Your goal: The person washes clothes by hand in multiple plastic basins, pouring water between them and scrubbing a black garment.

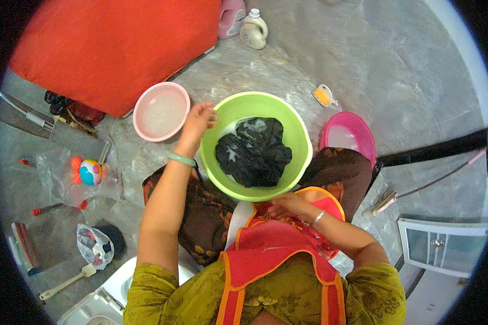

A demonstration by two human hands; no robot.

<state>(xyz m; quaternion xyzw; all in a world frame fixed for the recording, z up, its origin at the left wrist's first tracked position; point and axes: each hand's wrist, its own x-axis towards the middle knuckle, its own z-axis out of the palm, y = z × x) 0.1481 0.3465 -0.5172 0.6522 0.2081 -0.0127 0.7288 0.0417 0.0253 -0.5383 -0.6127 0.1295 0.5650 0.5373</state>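
A wide green plastic basin (257,96) stands in front of me, between my knees. Crumpled wet black cloth (254,156) lies in it with whitish suds. My left hand (200,119) hovers by the basin's left rim with its fingers loosely curled, and nothing shows in it. A pale green bangle (181,159) circles that wrist. Below the basin's near rim, my right hand (286,208) rests against the red apron (268,239) with orange trim. Its fingers are partly hidden, so whether they grip the apron is unclear.
Left stands a pink basin (162,111) of cloudy liquid; right, a magenta basin (341,130). A brush (324,96) lies on the tiled floor. Beyond are detergent bottles (253,30) and a red-covered block (126,44). Behind me are a bagged bin (94,247) and a white toilet (101,304).
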